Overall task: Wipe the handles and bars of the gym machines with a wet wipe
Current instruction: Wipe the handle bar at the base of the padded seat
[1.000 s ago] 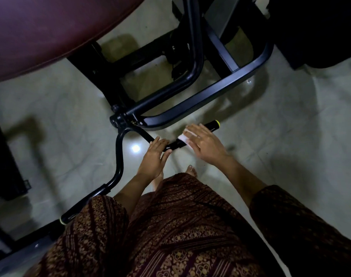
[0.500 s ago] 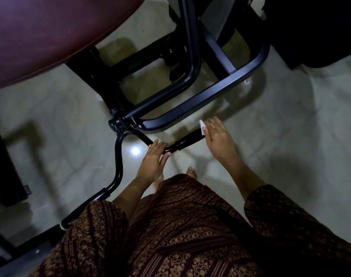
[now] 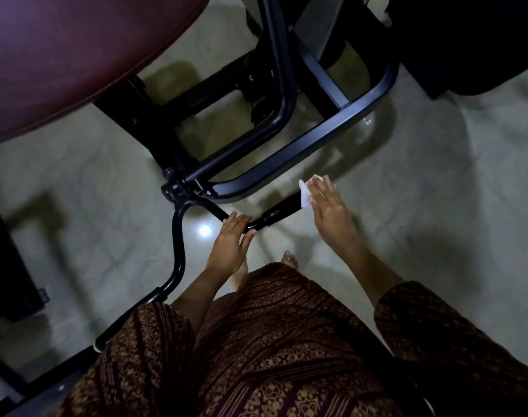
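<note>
Wet wipe [image 3: 305, 195] is held by the right hand [image 3: 331, 210] at the handle's [image 3: 282, 210] two-o'clock end, the bar [image 3: 178, 236] is gripped by the left hand [image 3: 231, 242], and the seven-o'clock grip [image 3: 115, 332] is judged not yet wiped.

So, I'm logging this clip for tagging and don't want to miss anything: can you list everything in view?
handlebar: one, black, curved, centre-left
wet wipe: one, white, at the handlebar's right grip end
seat pad: one, maroon, top left
machine frame: one, black tubes, top centre
dark bulk: one, black, top right, unclear what
floor: pale tiles, beneath everything
patterned garment: one, brown, bottom
bare foot: one plainly showing, past the garment's hem
left hand: grips the handlebar near its middle
right hand: holds the wet wipe
</note>
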A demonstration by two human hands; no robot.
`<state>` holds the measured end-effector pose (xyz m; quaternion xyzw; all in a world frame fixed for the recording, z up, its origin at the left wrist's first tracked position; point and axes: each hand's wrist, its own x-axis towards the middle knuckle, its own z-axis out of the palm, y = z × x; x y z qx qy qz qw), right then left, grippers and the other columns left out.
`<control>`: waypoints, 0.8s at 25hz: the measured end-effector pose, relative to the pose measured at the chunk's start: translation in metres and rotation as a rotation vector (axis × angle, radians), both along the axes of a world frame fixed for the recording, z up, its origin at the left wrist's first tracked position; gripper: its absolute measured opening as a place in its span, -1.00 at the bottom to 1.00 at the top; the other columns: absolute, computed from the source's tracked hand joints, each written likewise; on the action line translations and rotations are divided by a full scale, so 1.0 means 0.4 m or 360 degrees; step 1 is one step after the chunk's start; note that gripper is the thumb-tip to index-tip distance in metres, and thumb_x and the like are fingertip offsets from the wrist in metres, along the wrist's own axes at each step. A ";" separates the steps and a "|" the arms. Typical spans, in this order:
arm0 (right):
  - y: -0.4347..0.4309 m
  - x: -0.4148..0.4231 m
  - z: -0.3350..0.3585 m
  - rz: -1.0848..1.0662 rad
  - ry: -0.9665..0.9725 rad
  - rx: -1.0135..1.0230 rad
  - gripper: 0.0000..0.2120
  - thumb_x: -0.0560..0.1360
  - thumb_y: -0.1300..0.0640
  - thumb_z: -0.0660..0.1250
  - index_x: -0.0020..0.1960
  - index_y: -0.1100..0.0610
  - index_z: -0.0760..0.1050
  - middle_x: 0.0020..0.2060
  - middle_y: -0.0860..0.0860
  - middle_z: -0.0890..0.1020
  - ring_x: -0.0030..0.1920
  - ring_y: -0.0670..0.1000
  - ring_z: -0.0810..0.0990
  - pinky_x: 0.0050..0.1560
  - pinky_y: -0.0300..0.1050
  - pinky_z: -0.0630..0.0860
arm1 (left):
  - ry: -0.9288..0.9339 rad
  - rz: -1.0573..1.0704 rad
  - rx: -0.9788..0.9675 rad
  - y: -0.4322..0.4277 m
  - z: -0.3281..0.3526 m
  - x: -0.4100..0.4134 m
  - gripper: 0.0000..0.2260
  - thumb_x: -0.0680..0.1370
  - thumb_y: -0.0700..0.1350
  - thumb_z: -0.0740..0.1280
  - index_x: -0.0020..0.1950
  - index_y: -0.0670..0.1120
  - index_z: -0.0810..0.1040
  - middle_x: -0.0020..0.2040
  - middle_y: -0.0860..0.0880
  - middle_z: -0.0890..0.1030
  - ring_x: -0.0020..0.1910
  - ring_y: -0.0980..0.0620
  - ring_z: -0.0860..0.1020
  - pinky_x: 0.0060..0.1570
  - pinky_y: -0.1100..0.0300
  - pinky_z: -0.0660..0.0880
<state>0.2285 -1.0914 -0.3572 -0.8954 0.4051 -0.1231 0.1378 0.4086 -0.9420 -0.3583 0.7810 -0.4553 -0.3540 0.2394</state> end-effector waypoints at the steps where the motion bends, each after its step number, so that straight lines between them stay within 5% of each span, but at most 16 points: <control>1: 0.011 0.015 0.010 -0.0131 -0.0044 0.0059 -0.64 0.51 0.32 0.15 0.28 0.37 0.40 0.24 0.30 0.48 0.30 0.34 0.38 0.26 0.29 0.34 | -0.0003 0.0000 -0.0001 0.000 -0.001 0.000 -0.64 0.59 -0.06 0.20 0.34 -0.19 0.41 0.34 -0.13 0.44 0.47 -0.05 0.17 0.43 0.09 0.07; 3: 0.071 0.062 0.007 -0.0160 -0.0070 0.0060 -0.62 0.47 0.37 0.20 0.28 0.34 0.43 0.24 0.28 0.50 0.30 0.30 0.41 0.27 0.21 0.36 | -0.0004 -0.0005 -0.0004 -0.001 0.000 -0.001 -0.65 0.59 -0.07 0.20 0.34 -0.19 0.41 0.34 -0.13 0.43 0.47 -0.05 0.17 0.44 0.08 0.07; 7: 0.135 0.100 -0.006 0.0739 0.0124 -0.0164 -0.61 0.40 0.32 0.14 0.15 0.23 0.58 0.09 0.16 0.62 0.15 0.16 0.58 0.17 0.12 0.49 | 0.0012 -0.0046 -0.0024 0.000 0.006 0.006 -0.67 0.59 -0.08 0.21 0.30 -0.19 0.44 0.31 -0.12 0.46 0.46 -0.08 0.19 0.41 0.06 0.13; 10: 0.043 0.078 0.008 0.0473 0.0282 -0.0235 -0.59 0.27 0.33 0.46 0.11 0.25 0.58 0.08 0.17 0.63 0.14 0.14 0.59 0.19 0.05 0.47 | 0.0000 -0.0098 -0.0012 -0.001 0.011 0.012 -0.66 0.59 -0.09 0.20 0.33 -0.19 0.41 0.33 -0.14 0.44 0.46 -0.08 0.18 0.42 0.06 0.11; 14: 0.034 0.071 0.021 -0.0300 0.0143 0.0211 -0.69 0.59 0.21 0.16 0.29 0.31 0.42 0.30 0.22 0.45 0.42 0.19 0.25 0.40 -0.07 0.18 | -0.0012 -0.0112 -0.0020 0.001 0.006 0.014 -0.65 0.60 -0.09 0.20 0.34 -0.20 0.40 0.34 -0.14 0.44 0.46 -0.09 0.18 0.43 0.03 0.12; 18: 0.132 0.140 0.032 0.0237 0.0078 0.0239 -0.64 0.52 0.10 0.11 0.07 0.28 0.58 0.00 0.20 0.63 0.13 0.19 0.57 0.26 0.12 0.38 | -0.0005 -0.0175 -0.0048 0.006 0.003 0.022 -0.66 0.60 -0.10 0.19 0.35 -0.19 0.39 0.33 -0.14 0.44 0.46 -0.11 0.19 0.42 0.02 0.13; 20: 0.109 0.129 0.037 0.0409 0.0170 0.0074 -0.62 0.52 0.06 0.11 0.12 0.25 0.56 0.05 0.18 0.62 0.15 0.16 0.57 0.26 0.11 0.39 | -0.0005 -0.0228 -0.0048 0.007 0.001 0.030 -0.66 0.60 -0.11 0.19 0.36 -0.18 0.38 0.35 -0.14 0.42 0.46 -0.11 0.19 0.42 0.05 0.12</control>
